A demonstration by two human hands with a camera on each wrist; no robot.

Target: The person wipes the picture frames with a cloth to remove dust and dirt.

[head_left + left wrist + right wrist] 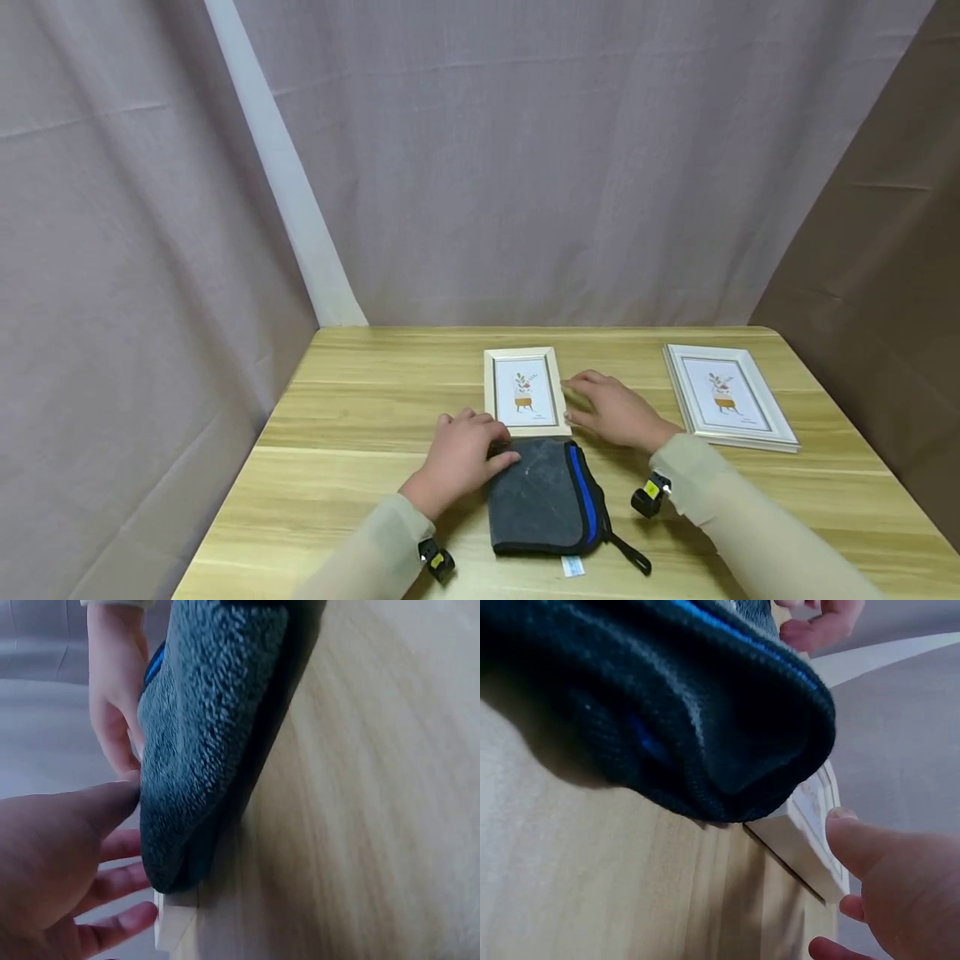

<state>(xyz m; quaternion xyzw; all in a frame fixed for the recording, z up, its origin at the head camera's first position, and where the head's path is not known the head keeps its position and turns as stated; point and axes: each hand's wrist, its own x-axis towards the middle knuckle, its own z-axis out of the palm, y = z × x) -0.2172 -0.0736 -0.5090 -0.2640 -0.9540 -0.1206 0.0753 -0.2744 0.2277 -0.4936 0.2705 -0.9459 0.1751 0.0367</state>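
Note:
A cream picture frame (525, 432) with a flower-vase print lies face up on the table. In front of it is a folded dark grey towel (536, 500) with black edging, a blue strip and a hanging loop. My left hand (461, 454) is at the frame's lower left corner, its thumb over the towel's far left corner. In the left wrist view, that thumb (112, 799) meets the fuzzy towel and the fingers stretch out loosely beyond it. My right hand (615, 410) is at the frame's right side, fingertips close to its edge. Neither hand is curled round anything.
To the right lies a white picture frame (780, 425) with a similar print, apparently stacked on another. A small pale label (572, 567) sticks out from under the towel. Grey curtains (525, 167) hang behind the wooden table (360, 467) and along its left side.

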